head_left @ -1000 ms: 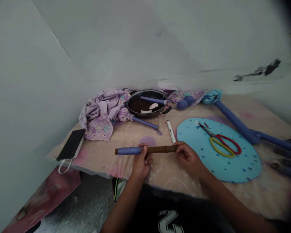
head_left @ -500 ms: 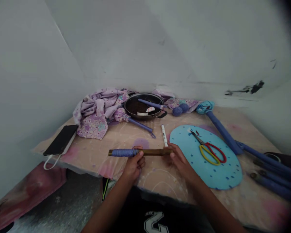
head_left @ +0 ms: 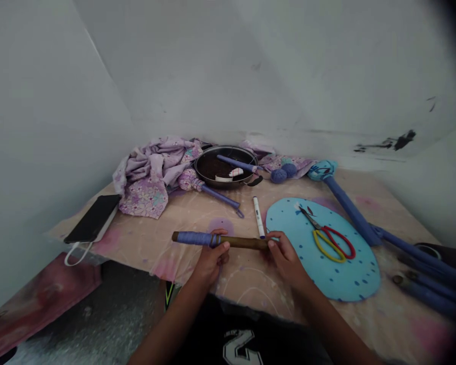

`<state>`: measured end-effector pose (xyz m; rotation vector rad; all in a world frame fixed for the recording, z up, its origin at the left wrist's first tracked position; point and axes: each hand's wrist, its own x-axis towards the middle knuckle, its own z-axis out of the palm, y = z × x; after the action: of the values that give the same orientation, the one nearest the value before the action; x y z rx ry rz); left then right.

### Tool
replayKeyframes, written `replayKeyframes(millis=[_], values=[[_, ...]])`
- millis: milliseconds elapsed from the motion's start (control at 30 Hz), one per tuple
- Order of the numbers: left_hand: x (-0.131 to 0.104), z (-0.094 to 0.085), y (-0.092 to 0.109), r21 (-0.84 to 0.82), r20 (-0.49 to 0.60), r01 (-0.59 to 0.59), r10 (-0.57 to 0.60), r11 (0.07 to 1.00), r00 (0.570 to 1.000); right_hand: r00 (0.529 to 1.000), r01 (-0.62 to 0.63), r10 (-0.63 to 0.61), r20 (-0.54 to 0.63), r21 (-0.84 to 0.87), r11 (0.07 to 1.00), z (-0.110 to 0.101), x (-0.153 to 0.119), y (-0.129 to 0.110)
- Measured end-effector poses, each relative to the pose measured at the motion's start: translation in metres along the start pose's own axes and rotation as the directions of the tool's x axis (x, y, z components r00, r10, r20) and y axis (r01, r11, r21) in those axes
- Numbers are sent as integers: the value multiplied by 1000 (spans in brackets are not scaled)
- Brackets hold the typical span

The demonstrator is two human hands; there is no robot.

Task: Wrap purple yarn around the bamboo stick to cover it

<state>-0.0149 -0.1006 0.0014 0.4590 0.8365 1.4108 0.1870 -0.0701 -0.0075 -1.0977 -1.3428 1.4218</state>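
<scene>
A brown stick (head_left: 245, 243), bamboo-like, lies level across both hands above the table's front part. Blue yarn (head_left: 192, 238) is wound closely round its left end, while the right part is bare. My left hand (head_left: 214, 256) is closed round the stick just where the winding stops. At the bare right end, my right hand (head_left: 285, 253) pinches the stick between thumb and fingers. A white marker (head_left: 259, 218) lies just behind the right hand. Under and beside that hand is a light blue spotted cloth (head_left: 289, 215), with red-and-yellow-handled scissors (head_left: 330, 242) on it.
At the back stands a black pan (head_left: 228, 183) holding a blue-wrapped stick. Two blue yarn balls (head_left: 278, 176) sit right of it, flowered cloth (head_left: 148, 177) left. A cloth-headed stick (head_left: 220, 196) lies in front. Several blue-wrapped sticks (head_left: 433, 296) lie right; a black-topped box (head_left: 93, 218) left.
The stick's right end has tipped slightly down. My right hand has closed on that end, where its fingers were looser before. The left hand keeps its hold.
</scene>
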Motion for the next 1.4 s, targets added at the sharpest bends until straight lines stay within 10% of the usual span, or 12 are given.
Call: replayKeyframes(millis=[100,267,467,667,867,1067,1267,1400], values=[[-1,2,0,17,-3,-10,10,1000,1000,986,167,-166,-10,70,984,0,0,0],[-2,0,-2,66,-8,-27,28,997,1000,989,-144,143,-28,-40,989,-1,0,0],[-1,-3,-3,40,-85,-158,161,987,983,995,-69,85,43,-295,953,3,-6,3],[-1,-5,-8,141,50,-134,129,981,990,946,310,-318,-64,-103,945,6,-2,-4],[-3,-6,-6,112,75,-125,117,986,990,998,-53,51,28,60,997,6,-1,-4],[-4,-3,-2,99,57,-99,94,990,994,985,163,-170,32,143,976,8,-2,-5],[-6,-4,-1,156,34,-105,101,982,994,989,-146,144,35,80,986,12,-6,-6],[-4,-4,2,144,45,-77,71,987,996,982,188,-188,1,-16,982,10,-5,-5]])
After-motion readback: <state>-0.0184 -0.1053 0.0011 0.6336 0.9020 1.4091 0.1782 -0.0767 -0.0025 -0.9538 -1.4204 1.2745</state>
